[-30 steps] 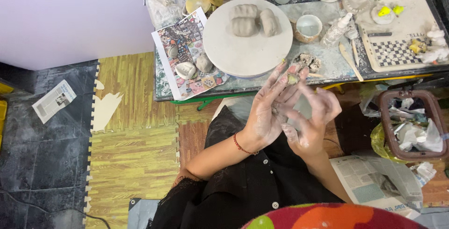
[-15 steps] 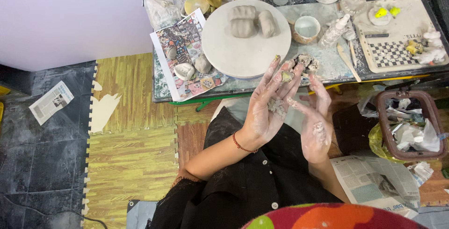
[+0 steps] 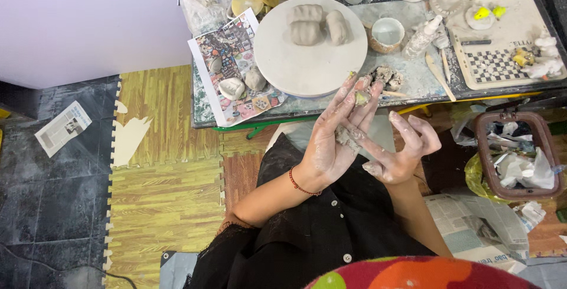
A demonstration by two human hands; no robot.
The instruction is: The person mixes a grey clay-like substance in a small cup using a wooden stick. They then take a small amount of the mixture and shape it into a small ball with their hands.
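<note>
Wet clay (image 3: 345, 137) lies on the flat, open left hand (image 3: 331, 141), near the table's (image 3: 413, 79) edge. The right hand (image 3: 401, 150), fingers spread, pinches it; loosely held, it could crumble onto the lap.

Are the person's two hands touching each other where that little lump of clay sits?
Touching. The head view shows right hand fingertips pressing the clay lump lying in the left hand palm.

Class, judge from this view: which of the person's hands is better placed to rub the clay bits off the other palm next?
Probably the right hand: its fingers already touch the clay bits on the open, upturned left hand.
</note>
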